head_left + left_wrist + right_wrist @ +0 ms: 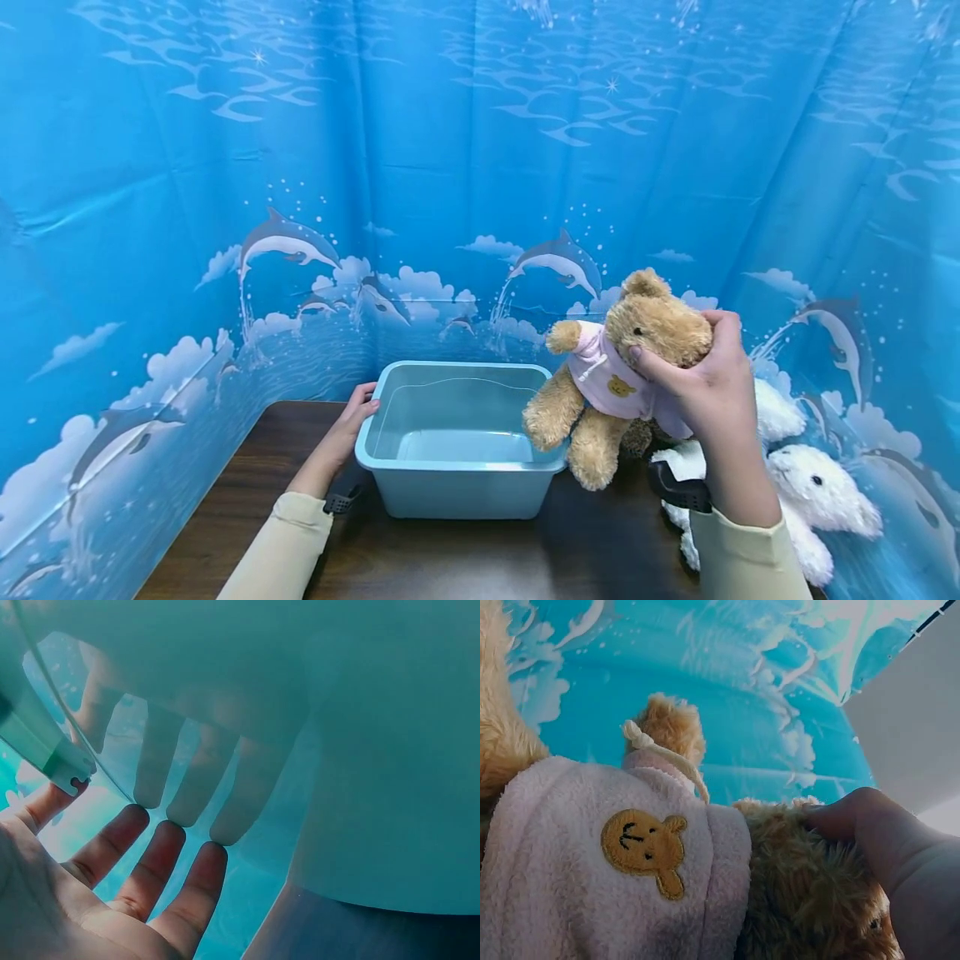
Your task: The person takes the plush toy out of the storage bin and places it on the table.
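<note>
A light blue plastic basin (461, 493) stands upright on the dark wooden table. At its left end, my left hand (348, 427) holds the rim, and in the left wrist view several fingertips (206, 862) touch the outer wall. My right hand (716, 383) grips a tan teddy bear (611, 383) by the head, thumb across its face. The bear hangs tilted beside the basin's right end, one leg overlapping the rim in the head view. In the right wrist view its pink hoodie (577, 847) shows an embroidered bear face; part of its head is hidden by my hand.
White plush toys (817, 479) lie at the table's right side, partly behind my right forearm. A patch of darker brown fur (637, 437) shows under the held bear. Blue curtain (420, 167) with dolphins surrounds the table (480, 567).
</note>
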Available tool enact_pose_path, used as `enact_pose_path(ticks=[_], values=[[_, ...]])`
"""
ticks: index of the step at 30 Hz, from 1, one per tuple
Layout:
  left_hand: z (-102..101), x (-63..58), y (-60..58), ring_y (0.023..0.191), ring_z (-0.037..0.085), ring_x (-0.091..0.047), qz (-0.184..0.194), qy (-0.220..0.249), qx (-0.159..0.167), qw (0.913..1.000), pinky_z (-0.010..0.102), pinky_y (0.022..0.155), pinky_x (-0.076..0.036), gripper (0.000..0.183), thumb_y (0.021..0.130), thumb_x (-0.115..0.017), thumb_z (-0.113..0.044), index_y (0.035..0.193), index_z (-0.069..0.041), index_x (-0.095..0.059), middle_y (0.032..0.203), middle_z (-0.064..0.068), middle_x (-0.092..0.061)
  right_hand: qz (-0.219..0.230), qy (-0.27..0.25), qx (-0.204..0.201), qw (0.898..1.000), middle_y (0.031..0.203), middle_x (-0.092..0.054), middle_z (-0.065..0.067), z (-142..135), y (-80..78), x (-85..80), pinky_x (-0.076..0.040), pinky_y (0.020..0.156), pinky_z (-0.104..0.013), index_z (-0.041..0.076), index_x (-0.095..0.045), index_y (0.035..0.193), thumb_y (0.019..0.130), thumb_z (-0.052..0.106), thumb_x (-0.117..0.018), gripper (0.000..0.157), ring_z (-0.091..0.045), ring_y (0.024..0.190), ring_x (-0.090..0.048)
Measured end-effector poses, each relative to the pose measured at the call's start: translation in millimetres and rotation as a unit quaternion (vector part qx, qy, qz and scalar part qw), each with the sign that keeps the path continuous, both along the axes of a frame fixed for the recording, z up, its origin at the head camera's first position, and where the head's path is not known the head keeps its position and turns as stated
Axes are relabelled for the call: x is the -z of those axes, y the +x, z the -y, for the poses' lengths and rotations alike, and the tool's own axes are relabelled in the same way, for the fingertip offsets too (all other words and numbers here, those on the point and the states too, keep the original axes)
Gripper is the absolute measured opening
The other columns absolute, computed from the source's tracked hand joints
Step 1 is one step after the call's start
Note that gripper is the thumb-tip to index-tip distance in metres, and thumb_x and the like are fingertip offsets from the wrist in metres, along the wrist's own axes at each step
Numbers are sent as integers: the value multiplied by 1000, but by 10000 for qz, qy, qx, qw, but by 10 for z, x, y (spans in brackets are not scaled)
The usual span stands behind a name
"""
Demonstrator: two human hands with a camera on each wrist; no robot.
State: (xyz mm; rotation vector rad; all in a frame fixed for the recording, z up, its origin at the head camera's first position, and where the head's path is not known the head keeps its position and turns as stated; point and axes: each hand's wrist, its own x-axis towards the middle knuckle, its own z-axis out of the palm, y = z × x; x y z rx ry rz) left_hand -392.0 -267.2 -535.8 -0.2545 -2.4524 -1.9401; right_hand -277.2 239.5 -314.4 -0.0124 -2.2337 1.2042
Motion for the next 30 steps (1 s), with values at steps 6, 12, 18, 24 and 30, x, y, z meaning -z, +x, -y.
enact_pose_path(ticks=[6, 12, 18, 24, 30], values=[[-11, -6, 14, 145, 38, -40, -14, -48, -6, 10000, 45, 107, -48, 61, 113, -44, -46, 164, -16, -28, 161, 19, -35, 262, 181, 123, 9994, 136, -61, -24, -144, 69, 124, -51, 84, -44, 10, -38, 152, 84, 53, -92, 97, -39, 119, -64], [-20, -21, 19, 146, 39, -38, -31, -75, -14, 10000, 53, 111, -47, 62, 113, -45, -47, 165, -18, -27, 162, 19, -33, 627, 208, 258, 9975, 137, -60, -27, -256, 163, 259, -52, 80, -44, 10, -34, 154, 86, 59, -89, 100, -43, 117, -64], [-26, -52, 29, 148, 40, -37, 11, -89, -3, 10000, 62, 115, -46, 64, 113, -45, -51, 166, -20, -26, 164, 18, -32, 915, 32, 418, 9949, 138, -57, -30, -419, 255, 346, -52, 74, -34, 10, -29, 155, 88, 58, -87, 100, -44, 116, -63], [-28, -51, 36, 148, 41, -37, 37, -155, -10, 9999, 65, 116, -46, 66, 112, -44, -53, 166, -21, -25, 165, 18, -31, 1375, -287, 521, 9887, 141, -49, -35, -600, 349, 492, -56, 68, -35, 8, -20, 157, 92, 58, -83, 104, -47, 118, -60], [-33, -30, 29, 147, 40, -37, 55, -112, -21, 9999, 62, 115, -47, 65, 112, -44, -52, 165, -19, -26, 163, 19, -32, 1899, -568, 680, 9778, 138, -47, -34, -754, 457, 653, -56, 68, -35, 4, -17, 155, 93, 62, -79, 105, -46, 117, -57]])
